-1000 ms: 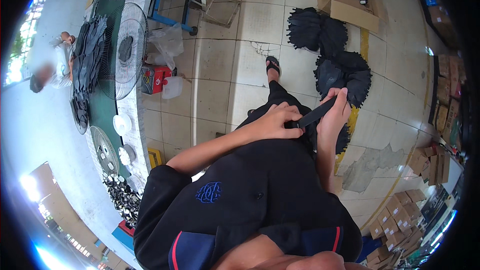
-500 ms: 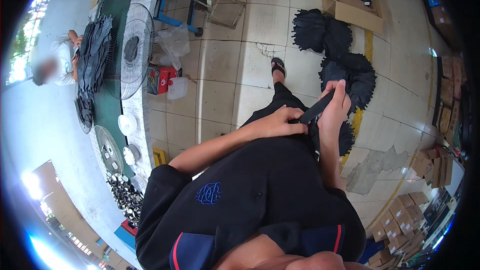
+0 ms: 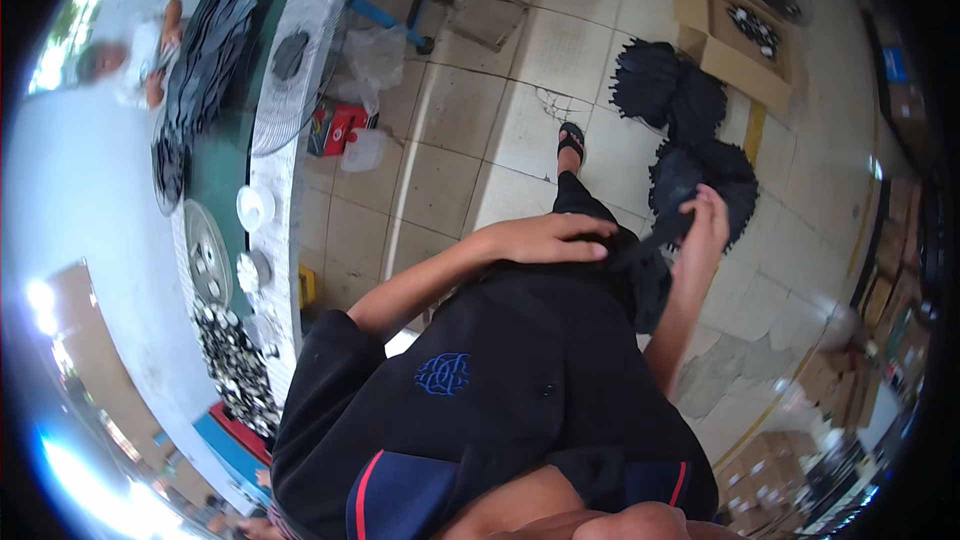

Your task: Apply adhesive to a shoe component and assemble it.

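A dark flat strip (image 3: pixel 643 249), blurred by motion, runs in front of my waist between my two hands. My left hand (image 3: pixel 545 238) lies at its left end, thumb and forefinger closing on the strip; against the black clothes the exact grip is hard to see. My right hand (image 3: pixel 706 230) is raised at the strip's other end with bent fingers, smeared by motion, so whether it grips the strip does not show. Beyond it on the floor lie fanned piles of similar dark strips (image 3: pixel 715 175), with another pile (image 3: pixel 650 80) farther off.
At the left stands a long table (image 3: pixel 228 155) with dark strips (image 3: pixel 205 60), a fan guard (image 3: pixel 300 50), white tubs (image 3: pixel 254 208) and small black-and-white parts. A person (image 3: pixel 145 60) is behind it. An open carton (image 3: pixel 735 25) sits far right; stacked boxes (image 3: pixel 775 470) stand near right.
My right hand has moved down and right, its fingers loosening. The strip has dropped lower and blurred. My left hand has shifted slightly, its fingers straighter. The whole view has turned a little.
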Demonstrator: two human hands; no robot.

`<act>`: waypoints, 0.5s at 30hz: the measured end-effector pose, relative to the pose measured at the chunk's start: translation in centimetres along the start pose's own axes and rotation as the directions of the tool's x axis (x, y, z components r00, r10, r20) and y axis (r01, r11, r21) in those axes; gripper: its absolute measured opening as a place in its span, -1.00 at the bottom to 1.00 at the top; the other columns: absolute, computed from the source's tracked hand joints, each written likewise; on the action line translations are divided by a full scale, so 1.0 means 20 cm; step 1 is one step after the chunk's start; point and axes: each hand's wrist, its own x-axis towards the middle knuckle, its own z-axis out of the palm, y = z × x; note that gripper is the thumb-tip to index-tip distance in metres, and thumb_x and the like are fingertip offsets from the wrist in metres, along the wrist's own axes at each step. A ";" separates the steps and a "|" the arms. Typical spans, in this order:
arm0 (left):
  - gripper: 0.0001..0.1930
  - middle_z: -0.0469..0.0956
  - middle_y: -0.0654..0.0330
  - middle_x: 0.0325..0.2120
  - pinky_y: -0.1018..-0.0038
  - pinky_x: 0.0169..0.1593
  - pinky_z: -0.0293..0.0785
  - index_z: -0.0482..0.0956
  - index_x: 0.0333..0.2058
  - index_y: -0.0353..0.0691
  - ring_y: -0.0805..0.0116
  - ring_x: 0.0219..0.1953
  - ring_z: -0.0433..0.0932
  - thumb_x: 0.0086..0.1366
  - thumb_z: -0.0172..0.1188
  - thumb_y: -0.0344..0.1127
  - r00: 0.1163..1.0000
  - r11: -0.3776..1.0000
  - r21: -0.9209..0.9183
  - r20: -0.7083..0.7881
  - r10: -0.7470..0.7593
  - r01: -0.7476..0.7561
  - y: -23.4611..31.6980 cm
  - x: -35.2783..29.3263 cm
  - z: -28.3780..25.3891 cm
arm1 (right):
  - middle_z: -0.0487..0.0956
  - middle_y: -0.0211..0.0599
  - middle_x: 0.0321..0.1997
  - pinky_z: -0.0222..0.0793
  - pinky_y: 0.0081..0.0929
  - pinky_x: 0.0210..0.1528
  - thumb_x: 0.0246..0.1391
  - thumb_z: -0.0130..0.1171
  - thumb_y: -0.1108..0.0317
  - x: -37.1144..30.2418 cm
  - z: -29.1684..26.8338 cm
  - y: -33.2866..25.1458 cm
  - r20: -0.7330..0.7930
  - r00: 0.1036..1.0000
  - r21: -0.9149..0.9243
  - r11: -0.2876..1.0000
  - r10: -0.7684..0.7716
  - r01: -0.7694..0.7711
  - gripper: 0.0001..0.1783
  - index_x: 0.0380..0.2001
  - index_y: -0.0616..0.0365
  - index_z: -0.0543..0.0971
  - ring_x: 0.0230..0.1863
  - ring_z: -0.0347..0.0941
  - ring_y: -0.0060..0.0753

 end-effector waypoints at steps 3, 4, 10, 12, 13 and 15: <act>-0.34 0.40 -0.08 0.19 0.33 0.32 0.18 0.29 0.26 -0.34 0.10 0.28 0.32 0.41 -0.02 0.10 0.867 0.981 -0.183 -0.477 -0.146 0.064 -0.18 -0.35 -0.09 | 0.55 -0.21 -0.27 0.41 -0.49 -0.28 0.27 0.14 0.21 0.28 -0.20 0.20 -0.056 0.960 -0.259 0.932 -0.276 0.253 -0.59 0.06 0.23 0.43 -0.24 0.46 -0.46; -0.34 0.41 -0.07 0.17 0.32 0.32 0.17 0.31 0.24 -0.34 0.10 0.27 0.33 0.41 -0.03 0.11 0.763 0.987 0.022 -0.638 -0.107 0.156 -0.30 -0.49 -0.08 | 0.55 -0.17 -0.26 0.44 -0.44 -0.20 0.27 0.15 0.23 0.35 -0.22 0.21 -0.042 0.883 -0.477 0.786 -0.468 0.394 -0.56 0.12 0.22 0.39 -0.21 0.47 -0.41; -0.34 0.50 0.02 0.03 0.35 0.25 0.26 0.40 0.17 -0.33 0.20 0.13 0.43 0.42 -0.10 0.19 0.479 0.695 -0.690 -0.549 -0.685 0.202 -0.67 -1.13 0.70 | 0.58 -0.09 -0.06 0.41 -0.40 0.00 0.32 0.05 0.26 0.03 0.43 -0.27 0.676 0.655 -0.356 0.629 -0.338 0.691 -0.62 0.11 0.24 0.44 -0.09 0.49 -0.36; -0.43 0.55 0.13 -0.11 0.41 0.08 0.40 0.47 0.08 -0.30 0.37 -0.04 0.50 0.44 -0.05 0.14 0.532 0.550 -0.835 -0.455 -0.714 0.024 -0.63 -1.15 0.91 | 0.58 -0.12 0.01 0.39 -0.44 0.03 0.31 0.05 0.27 -0.30 0.69 -0.34 0.968 0.231 -0.109 0.673 -0.094 0.732 -0.63 0.09 0.23 0.46 -0.04 0.49 -0.37; -0.52 0.56 0.20 -0.18 0.45 -0.01 0.43 0.48 0.03 -0.29 0.44 -0.11 0.51 0.43 0.01 0.04 0.480 0.554 -0.822 -0.541 -0.690 -0.130 -0.63 -1.13 1.03 | 0.58 -0.14 0.00 0.38 -0.44 0.04 0.30 0.05 0.29 -0.45 0.80 -0.34 0.998 0.033 -0.062 0.644 0.057 0.762 -0.64 0.08 0.23 0.47 -0.04 0.50 -0.35; -0.76 0.58 0.27 -0.30 0.53 -0.15 0.49 0.48 -0.06 -0.29 0.51 -0.24 0.54 0.41 0.12 -0.28 0.249 0.550 -0.663 -0.724 -0.643 -0.508 -0.69 -1.05 1.25 | 0.59 -0.13 -0.01 0.37 -0.43 0.06 0.29 0.06 0.29 -0.75 0.93 -0.31 0.889 -0.327 0.076 0.601 0.320 0.796 -0.66 0.04 0.25 0.49 -0.02 0.51 -0.29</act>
